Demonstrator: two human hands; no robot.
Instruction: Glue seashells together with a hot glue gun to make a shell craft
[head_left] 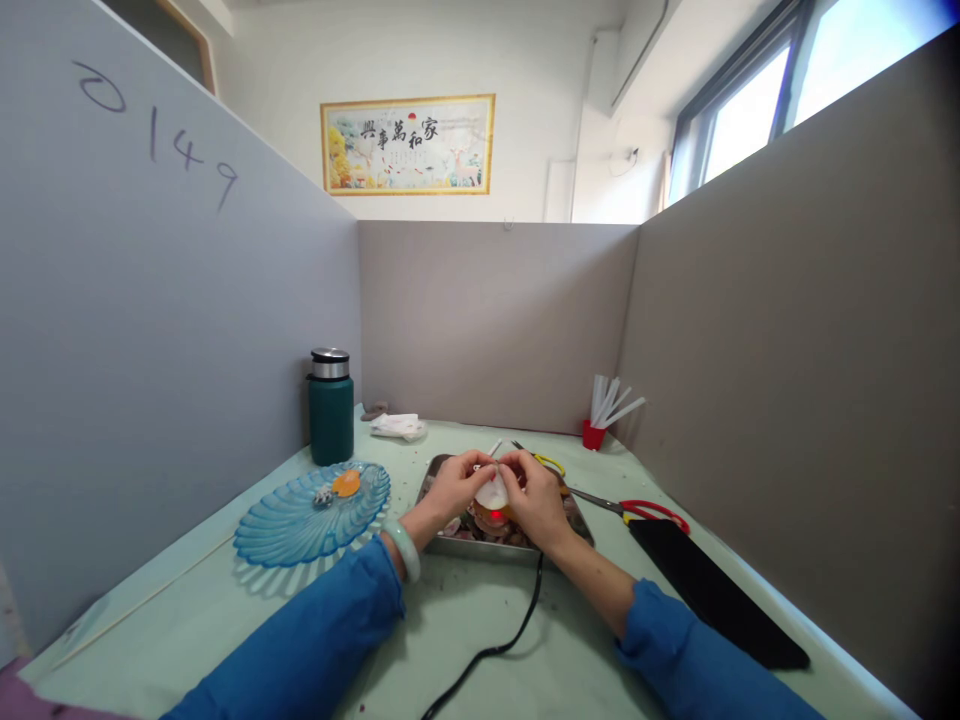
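Fingerwork looks to be your step: a small piece managed between both hands, just above the pale round piece (491,493) that sits over the metal tray (480,549). To judge by your grip, the next move calls for steady wrists and a light, even touch from both sides, kept clear of the red light (496,515) just below. Your left hand (456,487) and right hand (537,502) come together at the fingertips, thumbs and fingers drawn in close, with only a slight gap at most. What they pinch is too small and too covered to make out, so I can't tell whether either one has firm hold of anything. Near your right hand, beyond the tray's side, lie the red-handled scissors (654,514); the blue plate (289,525) stands to your left.
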